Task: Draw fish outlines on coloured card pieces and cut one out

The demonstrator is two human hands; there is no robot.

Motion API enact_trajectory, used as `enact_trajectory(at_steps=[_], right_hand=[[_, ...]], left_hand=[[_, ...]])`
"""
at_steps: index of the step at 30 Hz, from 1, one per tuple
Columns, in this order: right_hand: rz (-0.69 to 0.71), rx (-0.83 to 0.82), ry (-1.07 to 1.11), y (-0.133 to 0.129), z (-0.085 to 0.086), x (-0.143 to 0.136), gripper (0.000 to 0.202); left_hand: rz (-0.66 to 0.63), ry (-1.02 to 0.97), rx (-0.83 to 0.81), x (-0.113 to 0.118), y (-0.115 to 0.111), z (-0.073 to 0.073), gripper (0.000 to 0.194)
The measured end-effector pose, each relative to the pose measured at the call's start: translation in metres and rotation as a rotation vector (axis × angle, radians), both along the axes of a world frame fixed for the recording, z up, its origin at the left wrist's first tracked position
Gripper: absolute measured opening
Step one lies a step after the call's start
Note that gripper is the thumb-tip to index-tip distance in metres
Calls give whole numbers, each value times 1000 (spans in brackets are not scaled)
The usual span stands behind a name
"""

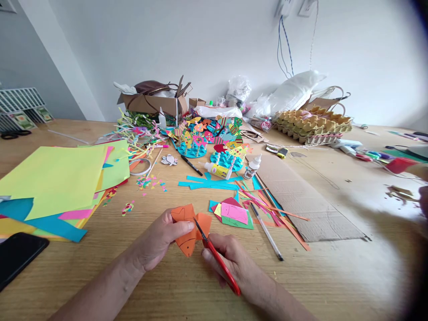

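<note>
My left hand [163, 236] pinches a piece of orange paper [186, 243] that bears a fish drawn in black lines. One side of the fish is cut along a curve, and an orange offcut sticks out to the right. My right hand [230, 258] grips red-handled scissors [219, 258], whose dark blades lie at the paper's right edge. Just beyond my hands is a small stack of coloured paper pieces, with a pink piece [234, 213] on top showing a drawn outline. A pen [266, 230] lies to the right of the stack.
Coloured paper sheets [53, 174] and a black phone [20, 256] lie at the left. Glue bottles [252, 166], blue strips [210, 183] and decorated paper fish [194, 139] fill the middle. Flat cardboard [301, 200] and egg trays [310, 125] are at the right, near another person's hand [423, 196].
</note>
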State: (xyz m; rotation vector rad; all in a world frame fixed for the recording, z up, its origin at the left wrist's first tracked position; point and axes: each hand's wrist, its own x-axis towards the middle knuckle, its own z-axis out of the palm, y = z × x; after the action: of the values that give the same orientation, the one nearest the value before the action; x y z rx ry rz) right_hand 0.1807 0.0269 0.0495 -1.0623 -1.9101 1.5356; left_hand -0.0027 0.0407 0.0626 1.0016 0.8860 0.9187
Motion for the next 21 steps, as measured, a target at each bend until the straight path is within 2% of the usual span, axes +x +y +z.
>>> enact_trajectory(at_steps=[8,21], right_hand=[[12,1,-42,0,3,1,49],[-8,-43,-47,-1,1,-1,45]], left_hand=[[-102,58,8,-7,4,3,22],[-153,73,43,-6,4,3,20]])
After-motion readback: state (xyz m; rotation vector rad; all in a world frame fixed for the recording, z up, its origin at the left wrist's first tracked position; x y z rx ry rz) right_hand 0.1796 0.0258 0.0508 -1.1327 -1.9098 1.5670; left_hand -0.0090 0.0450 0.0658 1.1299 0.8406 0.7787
